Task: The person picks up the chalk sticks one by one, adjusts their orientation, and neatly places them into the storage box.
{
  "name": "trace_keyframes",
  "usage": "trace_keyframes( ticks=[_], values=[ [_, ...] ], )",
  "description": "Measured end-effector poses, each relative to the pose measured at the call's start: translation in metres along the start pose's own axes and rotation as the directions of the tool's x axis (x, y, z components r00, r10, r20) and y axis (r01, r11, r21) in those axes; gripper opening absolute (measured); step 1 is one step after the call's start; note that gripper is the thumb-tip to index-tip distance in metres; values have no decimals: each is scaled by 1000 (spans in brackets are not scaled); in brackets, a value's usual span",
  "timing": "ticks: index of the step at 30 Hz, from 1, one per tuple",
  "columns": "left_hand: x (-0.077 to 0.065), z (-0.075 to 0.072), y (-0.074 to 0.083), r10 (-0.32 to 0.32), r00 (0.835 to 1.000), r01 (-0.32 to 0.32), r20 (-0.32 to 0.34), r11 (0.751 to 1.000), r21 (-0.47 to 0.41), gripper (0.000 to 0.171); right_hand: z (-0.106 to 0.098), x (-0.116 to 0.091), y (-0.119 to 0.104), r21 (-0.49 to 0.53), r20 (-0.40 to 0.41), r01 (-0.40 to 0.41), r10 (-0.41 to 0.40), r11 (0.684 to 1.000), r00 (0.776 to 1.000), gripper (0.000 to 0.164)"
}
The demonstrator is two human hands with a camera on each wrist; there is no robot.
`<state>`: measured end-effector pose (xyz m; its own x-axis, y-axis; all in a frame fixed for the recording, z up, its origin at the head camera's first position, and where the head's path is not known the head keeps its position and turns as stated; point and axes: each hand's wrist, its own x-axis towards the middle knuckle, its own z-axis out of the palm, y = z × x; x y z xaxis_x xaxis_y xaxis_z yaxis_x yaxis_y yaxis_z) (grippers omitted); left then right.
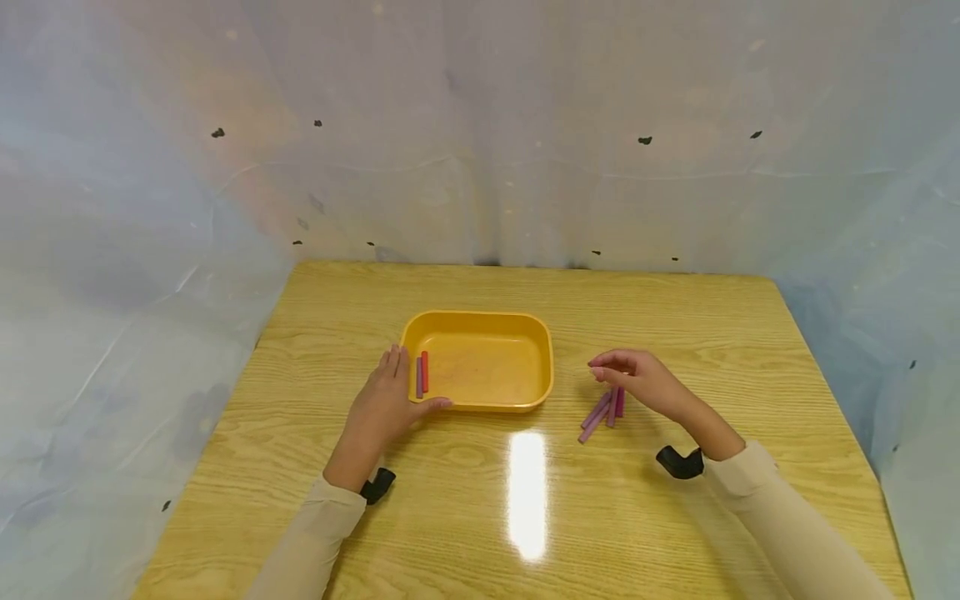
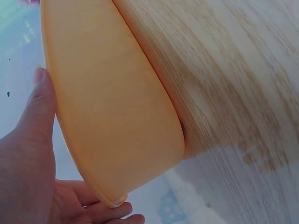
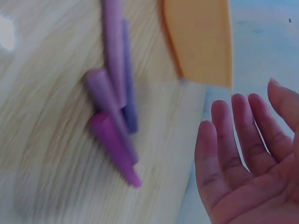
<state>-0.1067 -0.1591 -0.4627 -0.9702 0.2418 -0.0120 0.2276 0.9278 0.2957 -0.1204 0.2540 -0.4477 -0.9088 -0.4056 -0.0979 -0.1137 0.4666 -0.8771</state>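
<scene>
A shallow yellow plastic tray (image 1: 487,367) sits on the table. My left hand (image 1: 384,402) rests on its left end, fingers along the side and thumb lying on the front rim; in the left wrist view the thumb (image 2: 39,105) touches the tray's rim. Inside the tray, by the left wall, a red chalk-like stick (image 1: 425,372) and a purple chalk-like stick (image 1: 419,379) lie side by side. To the tray's right, my right hand (image 1: 637,379) hovers, holding nothing. Beneath it several loose purple sticks (image 1: 593,425) lie in a pile, one of them magenta (image 3: 114,147).
The wooden table (image 1: 450,517) has a bright glare patch in front of the tray. Pale sheeting (image 1: 480,167) with small dark marks hangs behind the table and at both sides. A black mount (image 1: 681,462) sticks out from the right wrist, another (image 1: 378,486) from the left.
</scene>
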Motion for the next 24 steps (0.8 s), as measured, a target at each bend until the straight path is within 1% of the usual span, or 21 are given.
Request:
trace_keyframes(
  ticks=[2,5,10,12,13,15,19,20,21,22,23,24],
  values=[
    [0,0,0,2,1000,-2,1,1000,-2,122,-1,-4,3,-64,-4,30,-30,997,1000,35],
    [-1,-1,0,0,1000,0,6,1000,-10,122,-3,-10,7,-148,-3,51,-52,988,999,31],
    [-2,-1,-1,-9,1000,10,9,1000,-12,122,-3,-15,13,-222,23,55,-51,973,998,27],
    [-2,0,-2,-7,1000,7,3,1000,-10,122,-1,-14,15,-258,46,86,-76,962,996,25],
    [-2,0,-2,-6,1000,6,-1,1000,-10,122,0,-14,16,-277,61,116,-103,954,993,23],
    [-2,0,-2,-2,1000,2,-6,1000,-8,122,3,-12,19,-337,89,191,-170,922,981,20],
    [-2,-1,-2,-1,1000,1,-3,1000,-15,121,10,-10,23,-474,142,353,-326,807,935,18],
    [-2,0,-2,0,1000,0,-1,1000,-15,121,11,-9,24,-504,154,379,-351,776,924,18],
    [-2,-1,-2,-1,1000,1,1,1000,-18,121,12,-9,25,-519,166,404,-375,753,912,18],
    [-2,-1,-2,-2,1000,2,2,1000,-19,121,14,-8,25,-531,180,422,-389,735,904,18],
    [-2,-1,-1,-1,1000,1,2,1000,-19,121,15,-8,25,-538,191,432,-394,724,899,18],
    [-2,-1,-1,-2,1000,2,1,1000,-18,120,16,-8,25,-537,201,441,-398,719,895,18]
  ],
)
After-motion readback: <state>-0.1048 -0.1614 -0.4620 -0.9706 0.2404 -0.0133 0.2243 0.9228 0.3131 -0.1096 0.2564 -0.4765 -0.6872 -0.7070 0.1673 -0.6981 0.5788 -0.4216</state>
